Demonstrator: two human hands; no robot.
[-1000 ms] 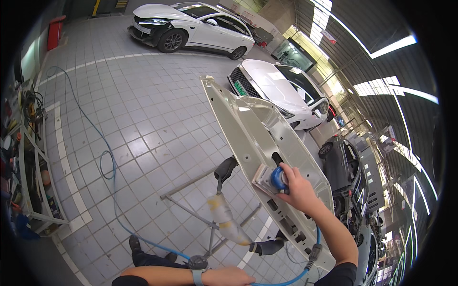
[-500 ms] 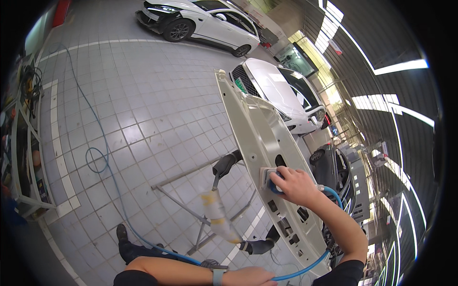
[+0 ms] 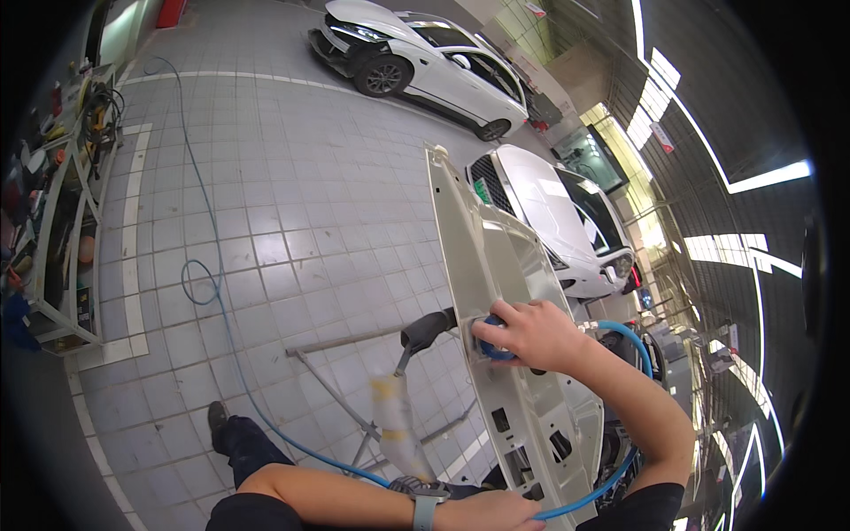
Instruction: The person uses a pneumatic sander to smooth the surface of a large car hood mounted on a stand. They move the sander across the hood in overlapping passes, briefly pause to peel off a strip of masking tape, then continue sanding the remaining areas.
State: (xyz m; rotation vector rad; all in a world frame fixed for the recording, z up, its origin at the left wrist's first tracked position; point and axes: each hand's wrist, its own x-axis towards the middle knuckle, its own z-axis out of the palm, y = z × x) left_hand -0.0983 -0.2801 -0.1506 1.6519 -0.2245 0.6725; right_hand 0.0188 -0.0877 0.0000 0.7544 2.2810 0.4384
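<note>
Clamped from above in the right hand (image 3: 544, 336): a blue, round-topped power sander (image 3: 498, 354), set near the left long edge of a pale, glossy panel pierced with cut-outs (image 3: 471, 265). Points its hose end right, long axis crossing the panel, itself stretched from far left to near right. Trails a flexible blue hose (image 3: 637, 340), passing near at the left hand (image 3: 485, 511); cannot tell whether closed on it. Beyond, at far right, a glossy white car (image 3: 553, 203).

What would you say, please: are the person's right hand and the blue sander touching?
Touching: the head view shows the right hand over the blue sander, its fingers curled against the blue top.
</note>
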